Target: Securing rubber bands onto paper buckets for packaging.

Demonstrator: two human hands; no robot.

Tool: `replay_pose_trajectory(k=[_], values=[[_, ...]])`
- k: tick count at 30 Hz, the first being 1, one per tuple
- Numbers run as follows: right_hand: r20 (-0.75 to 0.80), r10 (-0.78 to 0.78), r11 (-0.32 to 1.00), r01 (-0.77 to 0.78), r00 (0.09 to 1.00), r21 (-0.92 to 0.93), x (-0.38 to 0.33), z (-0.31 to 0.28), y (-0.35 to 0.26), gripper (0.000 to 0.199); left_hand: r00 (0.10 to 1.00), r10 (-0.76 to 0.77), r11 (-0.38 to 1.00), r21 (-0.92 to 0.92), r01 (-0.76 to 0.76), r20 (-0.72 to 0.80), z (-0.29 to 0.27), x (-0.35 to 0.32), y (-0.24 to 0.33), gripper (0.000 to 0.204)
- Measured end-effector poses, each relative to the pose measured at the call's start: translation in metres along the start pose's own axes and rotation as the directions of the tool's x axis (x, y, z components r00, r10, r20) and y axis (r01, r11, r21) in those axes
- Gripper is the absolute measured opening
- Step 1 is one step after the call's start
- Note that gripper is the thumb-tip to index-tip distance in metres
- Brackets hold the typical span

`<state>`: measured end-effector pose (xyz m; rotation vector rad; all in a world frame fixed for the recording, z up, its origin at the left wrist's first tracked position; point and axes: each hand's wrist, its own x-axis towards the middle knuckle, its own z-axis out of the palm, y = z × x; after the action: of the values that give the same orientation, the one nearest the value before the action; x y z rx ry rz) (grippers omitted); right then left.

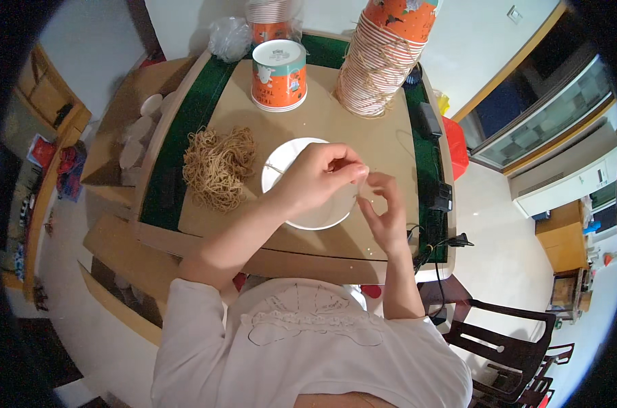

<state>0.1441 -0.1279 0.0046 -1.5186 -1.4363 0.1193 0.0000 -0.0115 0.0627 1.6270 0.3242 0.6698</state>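
My left hand (316, 178) is closed, pinching a thin strand of string at the rim of a white round lid (288, 155) that it holds over the tan table mat. My right hand (384, 211) is beside it on the right, fingertips pinching the same string end at the lid's right edge. A loose pile of tan strings (218, 166) lies left of the lid. An orange and teal paper bucket (278, 75) stands upside down behind it.
A tall leaning stack of orange paper buckets (383, 58) stands at the back right. A cardboard box with white lids (133, 129) sits left of the table. Black adapters and cables (439, 197) lie along the right edge. Dark chairs (505, 347) stand at lower right.
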Motion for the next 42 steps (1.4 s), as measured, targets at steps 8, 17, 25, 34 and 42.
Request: replay_pose_trajectory(k=[8,17,25,34,42], values=[[-0.055,0.368,0.853,-0.313,0.928,0.417,0.020,-0.002,-0.006,0.010,0.990,0.068,0.941,0.337,-0.023,-0.122,-0.032,-0.002,0.005,0.013],[-0.059,0.251,0.961,-0.241,0.966,0.139,0.002,0.004,-0.006,0.017,0.973,0.018,0.961,0.272,0.046,-0.229,-0.062,-0.035,-0.028,0.011],[-0.114,0.128,0.987,-0.138,0.985,-0.081,0.011,0.011,-0.004,0.011,0.975,-0.132,0.897,0.398,0.193,-0.177,-0.077,-0.031,-0.075,0.027],[0.271,0.574,0.683,-0.634,0.773,0.362,0.017,0.009,0.070,0.015,0.869,-0.490,0.867,-0.138,0.478,-0.070,-0.070,-0.042,-0.168,0.026],[0.658,0.467,0.632,-0.743,0.591,0.219,0.014,-0.010,0.087,0.029,0.910,-0.415,0.904,0.119,0.411,0.014,-0.054,-0.052,-0.159,0.029]])
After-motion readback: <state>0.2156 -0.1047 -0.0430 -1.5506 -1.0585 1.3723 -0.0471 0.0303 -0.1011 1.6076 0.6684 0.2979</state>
